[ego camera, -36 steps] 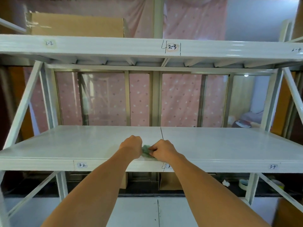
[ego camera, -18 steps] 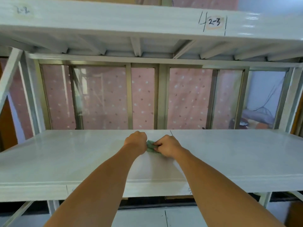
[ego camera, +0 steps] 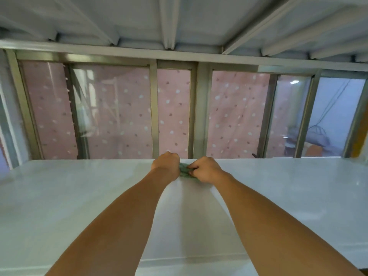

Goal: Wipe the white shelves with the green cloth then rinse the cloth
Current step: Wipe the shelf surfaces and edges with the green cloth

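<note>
Both forearms (ego camera: 123, 216) are stretching out over the white shelf (ego camera: 69, 200) toward its far edge. The left hand (ego camera: 166, 163) is sitting there as a fist with its back turned up, and its grip is clamped on the left end of the cloth (ego camera: 184, 172) (the fingers are tucking under the hand, so only the knuckles are showing). The right hand (ego camera: 205, 169) is lying just beside it, its grip also clamped on the cloth, with the thumb and curled fingers pinching the right end.

The cloth is sitting bunched between the two hands and is touching the shelf close to the rear edge, roughly midway along the shelf's width. Only a small green patch is showing, since the hands are covering the rest. The shelf surface is shining, and a paler, wedge-shaped band is running between the forearms from the cloth back toward the near edge.

The ribbed underside of the upper shelf (ego camera: 179, 22) is hanging overhead. Behind the shelf a window (ego camera: 153, 116) with metal frames is standing, and a pink dotted curtain (ego camera: 173, 108) is hanging behind the glass.
</note>
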`<action>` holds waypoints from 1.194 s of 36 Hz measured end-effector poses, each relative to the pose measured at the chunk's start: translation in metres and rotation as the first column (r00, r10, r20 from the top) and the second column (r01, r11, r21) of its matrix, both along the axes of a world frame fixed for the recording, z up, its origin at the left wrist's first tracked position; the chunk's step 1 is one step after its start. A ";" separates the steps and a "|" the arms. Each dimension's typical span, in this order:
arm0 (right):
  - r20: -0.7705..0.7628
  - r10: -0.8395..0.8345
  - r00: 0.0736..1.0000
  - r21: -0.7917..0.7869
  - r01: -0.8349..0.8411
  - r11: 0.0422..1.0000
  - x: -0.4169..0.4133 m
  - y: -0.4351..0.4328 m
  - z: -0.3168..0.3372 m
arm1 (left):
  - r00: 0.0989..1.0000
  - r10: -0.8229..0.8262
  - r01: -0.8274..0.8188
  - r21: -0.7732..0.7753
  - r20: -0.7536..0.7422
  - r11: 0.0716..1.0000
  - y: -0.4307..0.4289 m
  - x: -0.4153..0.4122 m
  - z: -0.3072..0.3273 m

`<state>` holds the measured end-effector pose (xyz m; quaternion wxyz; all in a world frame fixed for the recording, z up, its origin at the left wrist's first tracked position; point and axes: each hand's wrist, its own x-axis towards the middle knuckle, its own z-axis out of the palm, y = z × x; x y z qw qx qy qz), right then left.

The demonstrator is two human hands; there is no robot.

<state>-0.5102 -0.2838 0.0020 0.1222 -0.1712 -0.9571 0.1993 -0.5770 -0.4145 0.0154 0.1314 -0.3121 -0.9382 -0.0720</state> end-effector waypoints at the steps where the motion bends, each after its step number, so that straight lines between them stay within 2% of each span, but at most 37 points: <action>1: -0.002 0.001 1.000 -0.002 -0.001 1.000 -0.005 0.003 0.000 | 1.000 0.000 0.000 0.004 0.001 1.000 0.002 -0.004 0.000; 14: -0.012 0.059 0.998 0.013 -0.058 0.998 -0.054 0.026 0.005 | 0.998 0.065 -0.065 0.005 -0.001 0.998 0.030 -0.047 0.003; 29: -0.032 0.032 0.999 0.038 -0.031 0.999 -0.061 0.019 -0.001 | 0.998 0.062 -0.062 -0.010 -0.017 0.998 0.027 -0.046 0.006; 36: -0.022 -0.024 0.999 0.014 0.024 1.000 -0.068 -0.009 0.003 | 0.999 0.037 -0.038 -0.029 -0.012 0.999 0.001 -0.051 0.008; 43: -0.052 -0.007 0.999 -0.017 0.007 1.000 -0.082 -0.055 -0.001 | 0.998 0.066 -0.066 -0.021 -0.016 0.998 -0.047 -0.068 0.004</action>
